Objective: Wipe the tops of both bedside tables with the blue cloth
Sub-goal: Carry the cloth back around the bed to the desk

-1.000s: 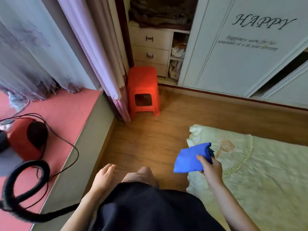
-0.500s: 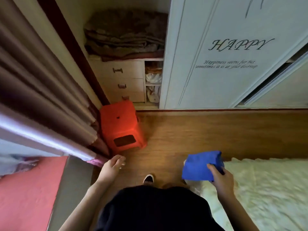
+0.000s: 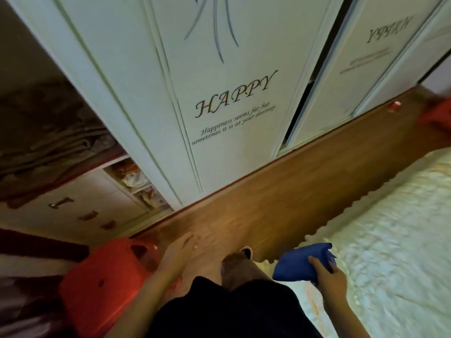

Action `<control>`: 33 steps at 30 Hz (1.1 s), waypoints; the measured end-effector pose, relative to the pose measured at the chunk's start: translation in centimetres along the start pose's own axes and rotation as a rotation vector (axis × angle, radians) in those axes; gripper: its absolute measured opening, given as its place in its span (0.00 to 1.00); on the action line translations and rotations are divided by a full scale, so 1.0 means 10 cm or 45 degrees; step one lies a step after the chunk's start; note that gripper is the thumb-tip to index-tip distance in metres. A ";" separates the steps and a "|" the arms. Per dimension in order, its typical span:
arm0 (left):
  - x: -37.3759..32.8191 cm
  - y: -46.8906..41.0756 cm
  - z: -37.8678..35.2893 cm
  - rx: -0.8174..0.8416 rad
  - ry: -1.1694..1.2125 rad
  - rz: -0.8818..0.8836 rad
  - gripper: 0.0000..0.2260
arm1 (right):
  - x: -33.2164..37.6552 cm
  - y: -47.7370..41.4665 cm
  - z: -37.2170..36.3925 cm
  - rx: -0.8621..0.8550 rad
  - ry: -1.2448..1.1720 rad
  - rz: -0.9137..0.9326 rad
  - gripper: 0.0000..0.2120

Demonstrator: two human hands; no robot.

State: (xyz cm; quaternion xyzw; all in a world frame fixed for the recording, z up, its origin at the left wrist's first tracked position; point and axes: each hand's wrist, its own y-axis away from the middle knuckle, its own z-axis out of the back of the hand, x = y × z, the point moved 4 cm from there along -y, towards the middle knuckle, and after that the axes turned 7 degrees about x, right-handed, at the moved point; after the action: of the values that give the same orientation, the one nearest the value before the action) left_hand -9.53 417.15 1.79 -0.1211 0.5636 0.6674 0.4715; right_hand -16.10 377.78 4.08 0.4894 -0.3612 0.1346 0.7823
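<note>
The folded blue cloth [image 3: 301,263] is held in my right hand [image 3: 328,276], low in the view, just over the near corner of the bed. My left hand [image 3: 177,252] hangs loose and holds nothing, fingers slightly apart, above the wooden floor beside the red stool. No bedside table is in view.
A red plastic stool [image 3: 102,284] stands at lower left. White wardrobe doors [image 3: 231,106] with "HAPPY" lettering fill the top, with open shelves and drawers [image 3: 92,206] to their left. The pale bed cover [image 3: 390,240] takes the right side. A strip of wooden floor [image 3: 280,201] runs between wardrobe and bed.
The view has swung to the right: curtain and red sill have left the frame, the stool has slid to lower left, a second wardrobe door appears. My right hand still holds the cloth.
</note>
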 end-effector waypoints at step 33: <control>-6.33 -5.20 -1.92 0.783 -0.395 -0.288 0.11 | 3.24 -3.37 1.10 -0.862 -0.705 -0.241 0.18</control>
State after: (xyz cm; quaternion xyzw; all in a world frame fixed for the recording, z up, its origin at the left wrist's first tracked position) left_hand 56.53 365.21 6.02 0.0675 0.6428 0.4207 0.6367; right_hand 20.90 347.29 7.05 0.2544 -0.5343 -0.1996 0.7810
